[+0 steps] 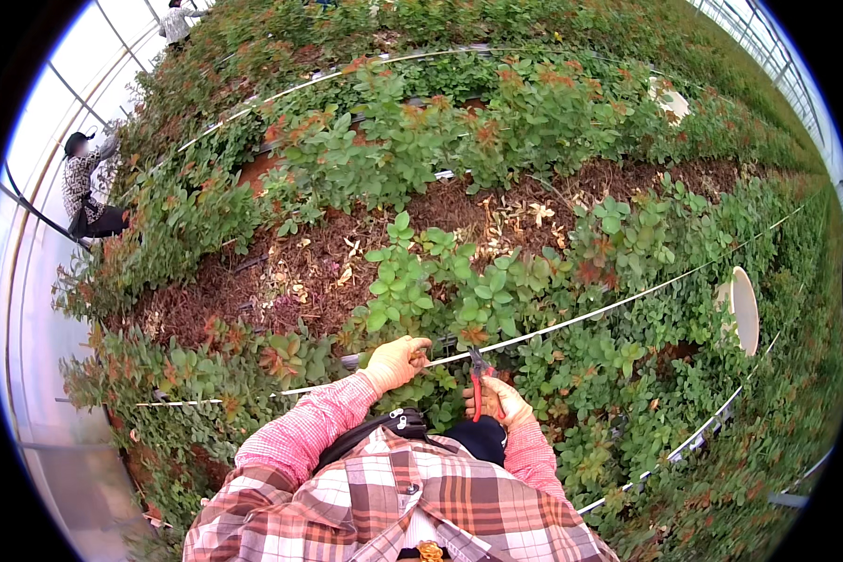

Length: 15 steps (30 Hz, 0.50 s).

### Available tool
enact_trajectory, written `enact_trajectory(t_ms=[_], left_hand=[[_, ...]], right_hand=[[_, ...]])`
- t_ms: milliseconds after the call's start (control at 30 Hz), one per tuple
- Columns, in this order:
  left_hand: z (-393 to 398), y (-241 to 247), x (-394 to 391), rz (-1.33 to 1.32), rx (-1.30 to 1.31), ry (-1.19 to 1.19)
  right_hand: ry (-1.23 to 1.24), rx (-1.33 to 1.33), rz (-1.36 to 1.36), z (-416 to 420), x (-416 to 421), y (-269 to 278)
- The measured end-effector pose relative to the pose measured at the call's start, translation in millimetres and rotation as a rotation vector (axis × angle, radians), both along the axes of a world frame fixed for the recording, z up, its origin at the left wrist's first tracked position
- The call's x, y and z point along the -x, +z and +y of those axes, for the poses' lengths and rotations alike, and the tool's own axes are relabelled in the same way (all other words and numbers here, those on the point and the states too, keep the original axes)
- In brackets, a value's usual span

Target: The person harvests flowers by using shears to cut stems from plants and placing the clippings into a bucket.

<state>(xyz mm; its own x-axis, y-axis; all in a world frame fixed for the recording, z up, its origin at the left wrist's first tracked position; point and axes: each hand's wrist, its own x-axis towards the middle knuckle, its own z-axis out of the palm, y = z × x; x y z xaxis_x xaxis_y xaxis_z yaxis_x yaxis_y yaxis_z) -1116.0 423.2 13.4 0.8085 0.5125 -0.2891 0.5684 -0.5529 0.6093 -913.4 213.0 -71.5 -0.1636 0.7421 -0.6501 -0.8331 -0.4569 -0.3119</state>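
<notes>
In my right hand (499, 402) is a pair of pruning shears (477, 386) with red handles. Their dark blades point away from me, beside the white line (555, 328) that runs across the plants. My left hand (397, 362) reaches over that line a little to the left, its fingers curled together. Whether anything sits between those fingertips is too small to tell. Both hands wear pale gloves. Leafy green rose-like bushes (421, 288) stand just beyond my hands, some with reddish young leaves.
A strip of soil with dry litter (309, 281) separates the plant rows. Further white lines (695, 439) edge the rows. A pale round container (745, 310) stands among leaves at right, another pale object (669, 102) farther back. Two people (84, 179) (175, 27) are by the greenhouse wall (49, 295).
</notes>
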Motion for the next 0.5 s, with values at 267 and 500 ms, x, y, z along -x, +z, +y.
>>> enact_trajectory(t_ms=[267,500], left_hand=[[3,1,-88,0.193,-0.021,-0.071],[0,-32,-110,0.216,-0.040,-0.171]], right_hand=[[-0.150,-0.044,0.210,19,-12,-7],[-0.155,-0.056,0.280,53,-7,-31]])
